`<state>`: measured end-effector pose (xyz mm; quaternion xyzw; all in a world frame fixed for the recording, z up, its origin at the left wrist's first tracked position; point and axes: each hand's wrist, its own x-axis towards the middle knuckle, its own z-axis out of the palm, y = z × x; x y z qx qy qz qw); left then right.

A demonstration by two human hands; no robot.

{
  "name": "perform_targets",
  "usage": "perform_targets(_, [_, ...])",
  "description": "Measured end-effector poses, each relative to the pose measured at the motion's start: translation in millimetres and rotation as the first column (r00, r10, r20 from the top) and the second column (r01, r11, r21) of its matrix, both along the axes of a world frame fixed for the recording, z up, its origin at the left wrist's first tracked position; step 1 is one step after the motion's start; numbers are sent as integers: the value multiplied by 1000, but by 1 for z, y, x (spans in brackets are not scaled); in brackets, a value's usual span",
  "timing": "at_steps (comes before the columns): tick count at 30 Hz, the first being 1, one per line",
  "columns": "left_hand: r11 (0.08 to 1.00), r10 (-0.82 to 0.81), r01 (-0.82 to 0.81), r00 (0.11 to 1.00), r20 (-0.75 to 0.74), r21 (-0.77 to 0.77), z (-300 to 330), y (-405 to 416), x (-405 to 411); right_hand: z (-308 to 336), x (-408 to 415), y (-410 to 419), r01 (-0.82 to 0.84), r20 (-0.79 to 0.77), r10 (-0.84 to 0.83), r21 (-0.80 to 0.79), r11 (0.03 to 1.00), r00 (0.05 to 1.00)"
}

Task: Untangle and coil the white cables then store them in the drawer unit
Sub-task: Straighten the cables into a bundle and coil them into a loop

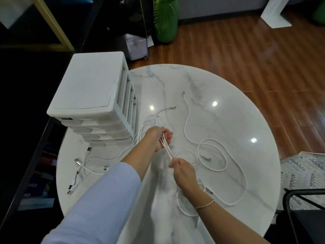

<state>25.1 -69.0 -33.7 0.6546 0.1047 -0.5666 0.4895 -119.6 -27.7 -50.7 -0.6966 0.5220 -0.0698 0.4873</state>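
White thin cables [213,152] lie looped on the round marble surface [246,120]; left hand [157,138] and right hand [182,170] fingers pinch several taut strands. Risk: pulling could tighten remaining knots.

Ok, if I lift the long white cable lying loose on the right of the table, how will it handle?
Probably floppy: the long white cable lies in slack curves and loops, so it should sag and trail. Likely light, being thin. It may slide easily on the glossy marble table, and its loops near the right hand could snag other strands.
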Motion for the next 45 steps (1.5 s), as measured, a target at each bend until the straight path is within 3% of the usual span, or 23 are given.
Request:
perform_targets(7, [992, 93, -104, 985, 145, 68, -8, -5, -4, 15, -3, 20, -316, -112, 300, -177, 932, 947])
perform_targets(10, [983, 158, -167, 981, 110, 80, -9, -5, -4, 21, -11, 13, -356, -56, 352, -109, 928, 934])
perform_targets(13, [972, 232, -232, 972, -14, 50, -11, -7, 0, 20, -19, 5, -190, 165, 144, 314, 930, 976])
perform_targets(16, [978, 194, -201, 973, -122, -52, -3, -6, 0, 13, -22, 0, 0, 208, -131, 532, 847, 969])
perform_targets(18, [989, 84, -101, 984, -156, -105, 7, 4, -11, 13, -20, -2, 77, 192, -231, 587, 806, 954])
perform_targets(21, [986, -70, 36, 975, -212, -161, 7, 32, -36, 17, -18, -4, 56, 203, -210, 576, 816, 956])
perform_targets(26, [986, 0, -34, 979, -202, -166, -2, 50, -52, 23, -14, -7, 47, 189, -223, 653, 756, 956])
perform_targets(28, [991, 34, -56, 984, -177, -118, -4, 48, -52, 27, -9, -3, 10, 164, -124, 567, 824, 979])
perform_targets(30, [998, 29, -37, 993, -118, -59, -9, 46, -52, 29, -7, 2, -169, 50, 161, 266, 949, 986])
perform_targets(31, [999, 13, -16, 997, -79, -35, -12, 46, -53, 29, -8, 6, -285, -48, 291, 99, 953, 956])
perform_targets(33, [1000, -24, 24, 1000, -10, 8, -15, 49, -55, 28, -10, 13, -345, -133, 337, -39, 938, 932])
perform_targets(38, [994, 108, -110, 982, -152, -4, -5, 54, -50, 18, -15, 18, -315, -104, 308, -53, 948, 946])
perform_targets(42, [964, 256, -266, 899, -355, 20, -3, 54, -43, 22, -22, 18, -347, -73, 341, -93, 933, 937])
perform_targets(45, [962, 269, -264, 853, -448, 74, -9, 58, -37, 23, -31, 20, -423, -53, 420, -50, 905, 906])
